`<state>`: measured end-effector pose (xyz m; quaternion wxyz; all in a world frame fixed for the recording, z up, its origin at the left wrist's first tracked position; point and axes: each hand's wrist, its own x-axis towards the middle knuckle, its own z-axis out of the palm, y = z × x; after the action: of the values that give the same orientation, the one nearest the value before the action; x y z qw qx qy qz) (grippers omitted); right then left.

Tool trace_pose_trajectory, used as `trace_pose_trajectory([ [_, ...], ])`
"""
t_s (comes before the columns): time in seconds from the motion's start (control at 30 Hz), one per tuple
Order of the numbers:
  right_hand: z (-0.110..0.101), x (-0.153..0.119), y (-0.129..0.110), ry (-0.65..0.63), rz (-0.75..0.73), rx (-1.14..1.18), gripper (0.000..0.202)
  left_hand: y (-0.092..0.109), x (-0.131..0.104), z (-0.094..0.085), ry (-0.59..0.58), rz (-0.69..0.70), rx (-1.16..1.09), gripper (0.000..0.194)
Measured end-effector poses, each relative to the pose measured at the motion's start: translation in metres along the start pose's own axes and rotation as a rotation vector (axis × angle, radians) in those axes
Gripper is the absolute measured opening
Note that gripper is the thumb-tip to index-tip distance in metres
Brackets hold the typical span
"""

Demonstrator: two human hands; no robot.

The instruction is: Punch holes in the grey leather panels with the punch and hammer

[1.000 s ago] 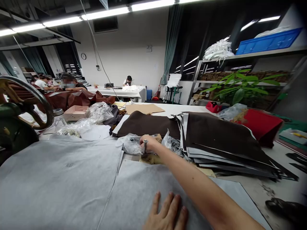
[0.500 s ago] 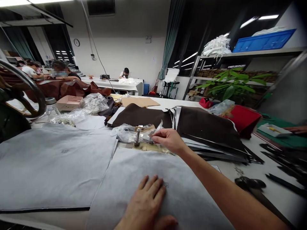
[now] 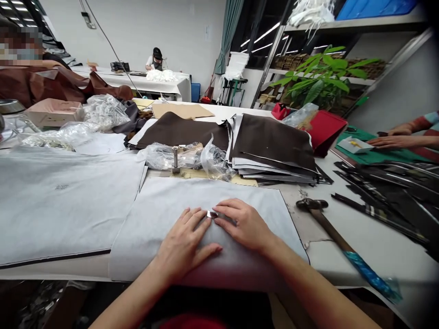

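Note:
A grey-white sheet (image 3: 260,196) with a dark edge lies before me, its near side at the table's front edge. On it sits a small shiny metal plate (image 3: 212,214) with a dark patterned part. My right hand (image 3: 245,224) has this plate between thumb and forefinger. Flat on the sheet, my left hand (image 3: 185,240) has its fingers stretched out, with a fingertip beside the plate. A second grey-white sheet (image 3: 65,205), bearing a small dark mark, lies to the left. Beyond my hands a metal punch-like rod (image 3: 176,160) stands upright.
A hammer (image 3: 329,228) with blue wrap on its handle lies at the right. Behind are clear plastic bags (image 3: 157,155) and a stack of dark brown pieces (image 3: 274,141). Black strips (image 3: 387,196) lie at far right, near a co-worker's hands (image 3: 398,137).
My right hand has come back from the plastic bags to the sheet's middle, bringing the small piece beside my left fingertips. The view has tilted down and turned right.

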<state>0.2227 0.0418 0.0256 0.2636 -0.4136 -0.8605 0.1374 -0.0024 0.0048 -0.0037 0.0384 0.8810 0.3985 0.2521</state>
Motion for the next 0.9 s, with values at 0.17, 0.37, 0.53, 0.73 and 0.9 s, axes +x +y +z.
trace_pose_trajectory([
  [0.17, 0.005, -0.002, -0.001, 0.034, -0.216, -0.211, 0.021, -0.001, 0.000, 0.000, 0.009, 0.004, -0.004, 0.060],
  [0.37, 0.009, 0.001, -0.004, 0.067, -0.246, -0.414, 0.021, -0.001, 0.001, 0.001, 0.014, 0.004, -0.007, 0.059],
  [0.53, 0.005, 0.001, -0.001, 0.009, -0.245, -0.275, 0.019, 0.000, 0.001, 0.000, 0.025, 0.006, 0.004, 0.060],
  [0.73, 0.006, 0.000, 0.006, 0.009, -0.111, -0.039, 0.022, -0.001, 0.000, 0.000, 0.014, 0.007, 0.011, 0.060],
  [0.9, 0.008, 0.001, 0.005, 0.008, -0.081, 0.012, 0.022, 0.000, 0.000, -0.001, 0.016, 0.004, 0.008, 0.060],
])
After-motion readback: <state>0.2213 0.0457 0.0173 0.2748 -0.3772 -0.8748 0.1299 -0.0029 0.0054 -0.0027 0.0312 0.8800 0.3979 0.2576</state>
